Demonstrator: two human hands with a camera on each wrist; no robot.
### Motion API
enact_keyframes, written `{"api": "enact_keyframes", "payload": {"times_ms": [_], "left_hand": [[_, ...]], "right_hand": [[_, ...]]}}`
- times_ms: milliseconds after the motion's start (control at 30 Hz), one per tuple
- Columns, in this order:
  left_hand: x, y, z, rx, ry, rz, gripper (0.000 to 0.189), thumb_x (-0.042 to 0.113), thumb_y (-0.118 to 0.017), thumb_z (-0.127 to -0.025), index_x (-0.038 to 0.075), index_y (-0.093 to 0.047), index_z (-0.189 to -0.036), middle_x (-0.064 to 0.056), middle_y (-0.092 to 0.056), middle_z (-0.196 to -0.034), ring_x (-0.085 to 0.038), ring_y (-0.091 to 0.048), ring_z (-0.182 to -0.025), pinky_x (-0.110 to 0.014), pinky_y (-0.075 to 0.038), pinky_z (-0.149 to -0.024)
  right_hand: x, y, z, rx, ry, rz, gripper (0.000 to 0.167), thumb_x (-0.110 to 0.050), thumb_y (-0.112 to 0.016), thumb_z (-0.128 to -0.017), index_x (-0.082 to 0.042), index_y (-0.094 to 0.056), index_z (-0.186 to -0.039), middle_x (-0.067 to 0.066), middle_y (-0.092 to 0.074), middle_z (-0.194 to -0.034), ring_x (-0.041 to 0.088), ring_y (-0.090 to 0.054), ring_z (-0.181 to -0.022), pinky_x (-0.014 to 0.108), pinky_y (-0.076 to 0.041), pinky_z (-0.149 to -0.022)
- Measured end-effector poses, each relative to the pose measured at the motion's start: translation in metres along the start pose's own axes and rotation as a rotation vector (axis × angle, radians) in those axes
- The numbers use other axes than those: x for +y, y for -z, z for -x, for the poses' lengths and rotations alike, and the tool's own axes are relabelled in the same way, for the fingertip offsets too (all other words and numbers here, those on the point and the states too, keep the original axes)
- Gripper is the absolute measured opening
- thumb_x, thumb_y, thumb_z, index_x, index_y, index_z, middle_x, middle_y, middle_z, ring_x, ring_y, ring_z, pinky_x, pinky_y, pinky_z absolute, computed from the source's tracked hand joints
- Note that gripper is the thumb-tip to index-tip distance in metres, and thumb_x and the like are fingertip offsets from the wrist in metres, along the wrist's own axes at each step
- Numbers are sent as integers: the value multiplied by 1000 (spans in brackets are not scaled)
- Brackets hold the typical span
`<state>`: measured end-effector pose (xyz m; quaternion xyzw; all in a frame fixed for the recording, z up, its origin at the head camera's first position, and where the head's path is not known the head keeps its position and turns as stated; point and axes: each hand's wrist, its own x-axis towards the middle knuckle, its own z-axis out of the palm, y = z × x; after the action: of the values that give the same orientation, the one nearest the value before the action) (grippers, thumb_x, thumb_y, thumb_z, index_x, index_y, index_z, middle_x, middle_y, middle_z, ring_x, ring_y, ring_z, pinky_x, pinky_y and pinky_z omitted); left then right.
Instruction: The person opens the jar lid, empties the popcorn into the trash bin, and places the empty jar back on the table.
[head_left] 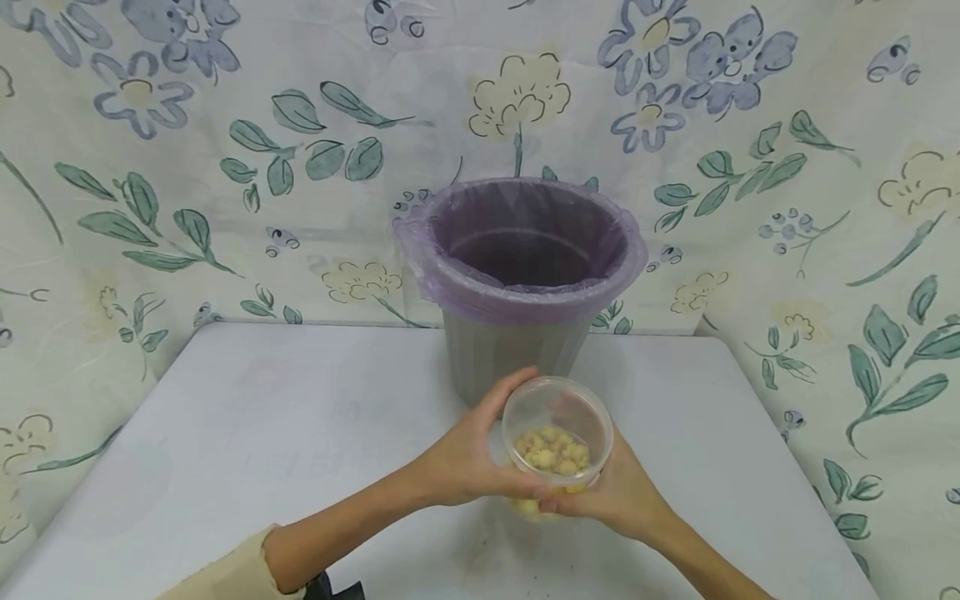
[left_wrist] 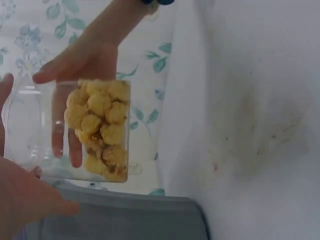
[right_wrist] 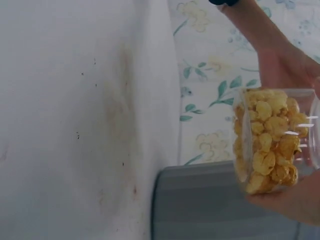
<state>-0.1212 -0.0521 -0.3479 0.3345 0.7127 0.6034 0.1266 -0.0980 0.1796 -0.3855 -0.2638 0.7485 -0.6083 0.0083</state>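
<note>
A clear plastic jar (head_left: 553, 437) of yellow popcorn (head_left: 555, 450) is held between both hands in front of the bin, its round top tilted toward the head camera. My left hand (head_left: 461, 458) grips it near the top, thumb across the front and fingers round the far side. Lower on the jar, my right hand (head_left: 626, 492) holds the other side, its thumb at the front and its fingers partly hidden. Popcorn (left_wrist: 100, 127) fills the lower part in the left wrist view. The right wrist view shows a gap between the jar's base (right_wrist: 242, 142) and the table.
Directly behind the jar stands a grey bin (head_left: 517, 333) lined with a purple bag (head_left: 525, 304) folded over its rim. Small dark crumbs and brownish smudges mark the white table (head_left: 300, 408). A floral cloth (head_left: 315, 242) hangs at the back and sides.
</note>
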Motion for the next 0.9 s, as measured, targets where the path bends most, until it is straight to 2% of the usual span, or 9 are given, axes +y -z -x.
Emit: {"api": "enact_keyframes", "payload": {"times_ms": [100,167,333,433,567,700,833,900], "left_hand": [[3,10,-3,-95,-4,10,115,20,-90,-73,10,-15,-159,-5,-32,-158,-30,-32,-142,-56,-23,-113],[4,18,-7,-179,-14,43,113,22,-89,-74,11,-16,-159,-5,-28,-161,-25,-27,-145,-54,-20,-115],[6,33,-15,-382,9,105,110,41,-87,-75,20,-20,-159,4,-27,-160,-16,-25,-146,-49,-19,-116],[6,35,-17,-424,36,90,109,41,-88,-74,22,-21,-159,6,-33,-156,-16,-31,-143,-49,-21,-115],[6,31,-15,-371,45,66,103,25,-89,-75,23,-26,-158,5,-39,-152,-17,-35,-141,-50,-24,-114],[6,20,-10,-229,30,39,101,16,-89,-73,21,-30,-156,3,-43,-149,-23,-40,-136,-51,-31,-110],[6,6,-4,-72,42,11,106,19,-91,-71,17,-28,-156,2,-44,-148,-24,-44,-130,-49,-37,-106],[6,3,-2,-46,52,17,109,22,-92,-71,17,-25,-158,3,-40,-151,-24,-41,-133,-50,-35,-107]], "right_hand": [[-1,1,1,-28,4,-19,107,-12,-93,-65,-17,-33,-152,17,-45,-145,37,-45,-129,37,-43,-103],[-2,1,1,-58,7,-45,107,-13,-94,-65,-17,-32,-153,17,-45,-144,37,-46,-128,37,-43,-103],[-4,0,2,-142,28,-143,106,-9,-92,-67,-14,-31,-153,19,-46,-143,39,-46,-127,38,-42,-105],[-5,0,3,-166,34,-152,108,-7,-91,-67,-15,-29,-155,18,-45,-144,39,-45,-129,38,-41,-106],[-5,0,3,-157,38,-118,110,-6,-92,-65,-16,-28,-155,17,-46,-144,39,-46,-129,38,-41,-105],[-4,0,3,-85,34,-53,109,-7,-93,-63,-15,-32,-153,14,-48,-143,39,-47,-127,37,-42,-105],[-2,0,2,-24,19,5,107,-10,-94,-63,-16,-34,-152,12,-49,-142,36,-48,-127,37,-42,-104],[-1,1,1,-22,21,10,107,-10,-94,-64,-16,-34,-152,12,-48,-143,37,-47,-126,38,-43,-103]]}}
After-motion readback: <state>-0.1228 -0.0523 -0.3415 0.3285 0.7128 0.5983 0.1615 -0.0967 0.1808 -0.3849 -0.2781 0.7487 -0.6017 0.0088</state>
